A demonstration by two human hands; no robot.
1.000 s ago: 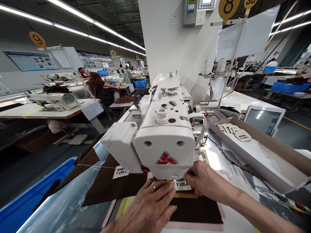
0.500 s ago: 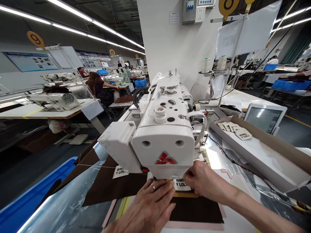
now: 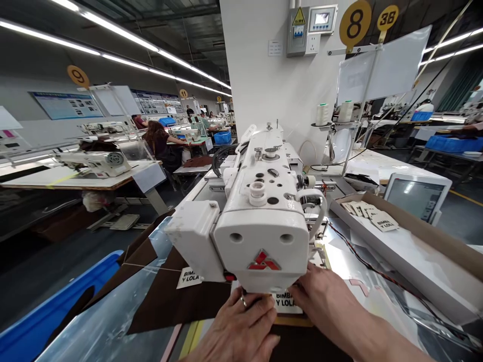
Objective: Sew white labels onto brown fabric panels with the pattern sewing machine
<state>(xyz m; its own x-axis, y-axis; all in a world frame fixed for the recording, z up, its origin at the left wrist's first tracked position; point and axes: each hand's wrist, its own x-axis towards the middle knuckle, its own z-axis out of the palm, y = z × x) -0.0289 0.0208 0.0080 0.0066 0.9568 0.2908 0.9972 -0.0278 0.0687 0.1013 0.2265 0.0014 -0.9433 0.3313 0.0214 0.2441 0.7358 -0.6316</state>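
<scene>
A white sewing machine [image 3: 260, 221] with a red three-diamond logo stands in front of me. Under its head lies a white label [image 3: 286, 301] printed "BIMBA Y LOLA" on a dark brown fabric piece [image 3: 302, 342]. My left hand [image 3: 241, 329], a ring on one finger, lies with its fingers flat on the fabric just left of the label. My right hand [image 3: 328, 306] rests at the label's right edge, fingertips pressed against it beneath the machine head.
Another brown fabric piece [image 3: 169, 296] with a sewn label [image 3: 188, 277] lies left of the machine. A long cardboard tray [image 3: 415, 251] of loose labels and a tablet screen [image 3: 415, 196] sit to the right. A blue bin [image 3: 49, 311] is lower left. People work at far tables.
The view has tilted up and shifted a little; both hands now sit lower in the picture. They stay at the label under the machine head.
</scene>
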